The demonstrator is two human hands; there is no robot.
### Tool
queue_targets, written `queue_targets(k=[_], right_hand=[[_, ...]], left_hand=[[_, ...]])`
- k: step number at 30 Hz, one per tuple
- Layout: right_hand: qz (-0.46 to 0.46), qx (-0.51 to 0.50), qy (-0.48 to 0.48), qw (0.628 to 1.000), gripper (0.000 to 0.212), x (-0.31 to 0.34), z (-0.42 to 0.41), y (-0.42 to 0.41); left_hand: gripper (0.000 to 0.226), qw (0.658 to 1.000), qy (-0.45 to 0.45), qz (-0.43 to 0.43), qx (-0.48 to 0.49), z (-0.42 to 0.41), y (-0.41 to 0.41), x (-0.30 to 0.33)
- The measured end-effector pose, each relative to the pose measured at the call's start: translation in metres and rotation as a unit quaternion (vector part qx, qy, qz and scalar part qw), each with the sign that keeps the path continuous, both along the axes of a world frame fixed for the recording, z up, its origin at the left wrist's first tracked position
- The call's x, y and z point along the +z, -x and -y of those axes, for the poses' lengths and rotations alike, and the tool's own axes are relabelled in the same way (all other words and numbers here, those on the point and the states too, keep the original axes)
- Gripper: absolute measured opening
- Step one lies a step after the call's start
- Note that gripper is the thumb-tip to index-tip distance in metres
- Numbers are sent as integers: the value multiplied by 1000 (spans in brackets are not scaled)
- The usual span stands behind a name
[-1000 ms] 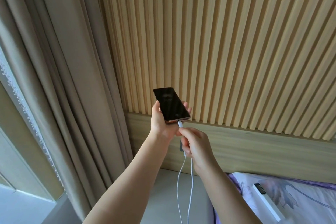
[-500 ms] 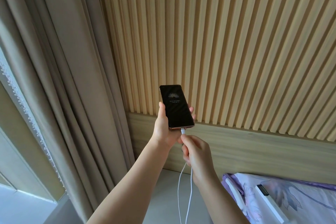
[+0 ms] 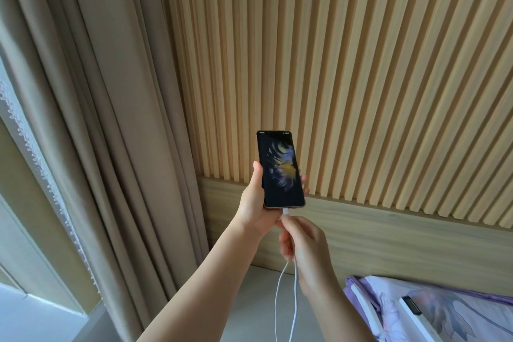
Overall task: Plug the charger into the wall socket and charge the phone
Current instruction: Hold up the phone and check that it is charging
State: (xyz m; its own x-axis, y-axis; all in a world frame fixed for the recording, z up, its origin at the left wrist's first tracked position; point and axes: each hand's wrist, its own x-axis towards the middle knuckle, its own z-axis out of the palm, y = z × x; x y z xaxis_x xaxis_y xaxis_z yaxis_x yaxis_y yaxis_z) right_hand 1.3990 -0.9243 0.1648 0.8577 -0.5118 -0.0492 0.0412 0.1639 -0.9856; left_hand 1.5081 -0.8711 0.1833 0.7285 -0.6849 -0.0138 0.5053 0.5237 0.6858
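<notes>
Head view: left hand (image 3: 254, 209) grips upright phone (image 3: 280, 169); right hand (image 3: 304, 244) pinches cable (image 3: 294, 294)

Beige curtains (image 3: 105, 125) hang in heavy folds down the left of the frame, with a white lace-edged sheer (image 3: 36, 153) at the far left. A slatted wood wall panel (image 3: 361, 69) fills the upper right above a plain wooden band (image 3: 402, 241). Purple floral bedding (image 3: 455, 314) lies at the lower right, a white box (image 3: 416, 319) resting on it.

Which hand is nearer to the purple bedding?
Right. The right hand, pinching the white cable, is just left of the purple bedding; the left hand holds the phone farther away.
</notes>
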Motion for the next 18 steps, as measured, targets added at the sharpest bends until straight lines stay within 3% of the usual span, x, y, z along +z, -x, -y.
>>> queue_targets(k=[3, 9, 18], right_hand=[[3, 15, -48, 999, 12, 0, 8, -7], [72, 14, -194, 978, 18, 9, 28, -12], [134, 19, -267, 954, 35, 45, 39, -32]], left_hand=[[68, 1000, -22, 0, 16, 4, -7, 3], [56, 999, -20, -10, 33, 8, -14, 3], [48, 1000, 5, 22, 12, 19, -6, 13]])
